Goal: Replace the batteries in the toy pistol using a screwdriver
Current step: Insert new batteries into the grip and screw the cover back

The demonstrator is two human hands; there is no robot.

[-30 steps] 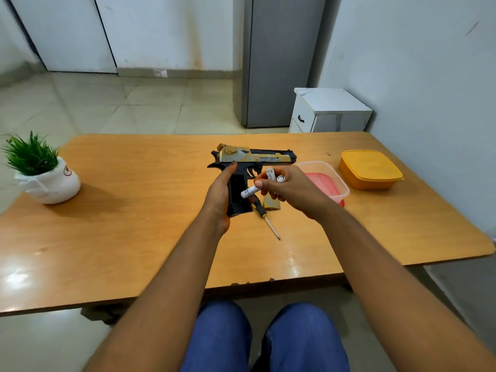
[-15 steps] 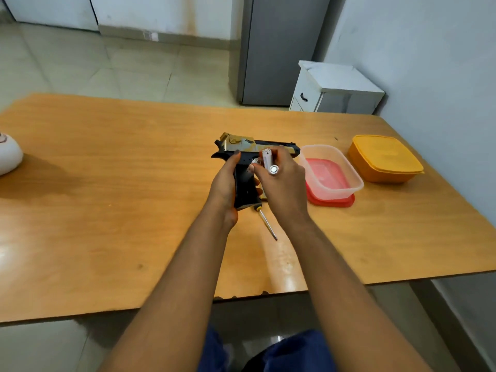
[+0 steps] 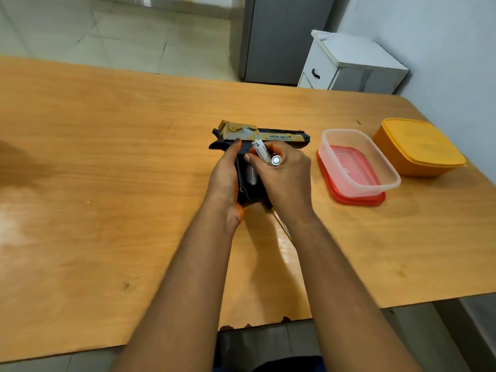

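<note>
A broad wooden table [image 3: 107,162] with a glossy, grained orange top fills the room's middle. To the right of the person's fingers sit an opaque yellow lidded box [image 3: 418,146] with rounded corners and, nearer, a clear plastic tub [image 3: 359,162] standing on a red lid [image 3: 357,198]. The toy pistol [image 3: 265,135], matte black with a worn gold slide, lies flat on the table under both hands. The left hand [image 3: 225,178] curls round the grip, thumb laid along the frame. The right hand [image 3: 284,178] pinches a white cylindrical battery [image 3: 261,151], its metal end glinting, while another battery [image 3: 251,175] sits in the open grip below those fingertips. A thin screwdriver shaft [image 3: 283,225] peeks out beneath the right wrist.
</note>
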